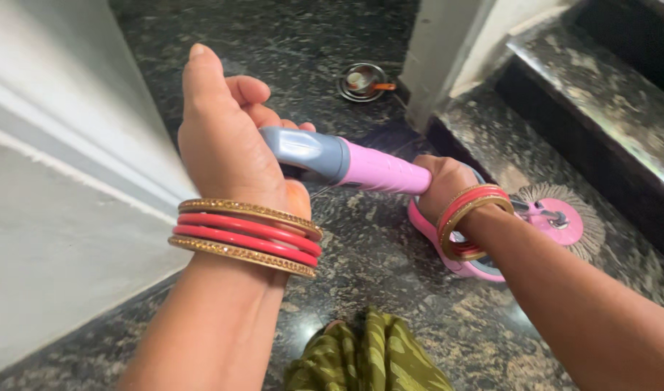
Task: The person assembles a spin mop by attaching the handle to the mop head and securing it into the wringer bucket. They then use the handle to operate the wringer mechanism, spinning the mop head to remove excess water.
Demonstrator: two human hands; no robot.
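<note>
Behind the right hand (442, 185) — bucket (455, 250) half hidden — mop handle (361, 164) gripped.

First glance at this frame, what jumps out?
The pink and grey mop handle runs across the centre, with the left hand closed on its grey end and the right hand gripping the pink section. Red and gold bangles stand out on the left wrist. Lower right, the round mop head lies on the dark speckled floor beside the stone steps.

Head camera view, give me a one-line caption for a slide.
Both hands, left and right, grip a pink mop handle above a dark stone floor.
</note>
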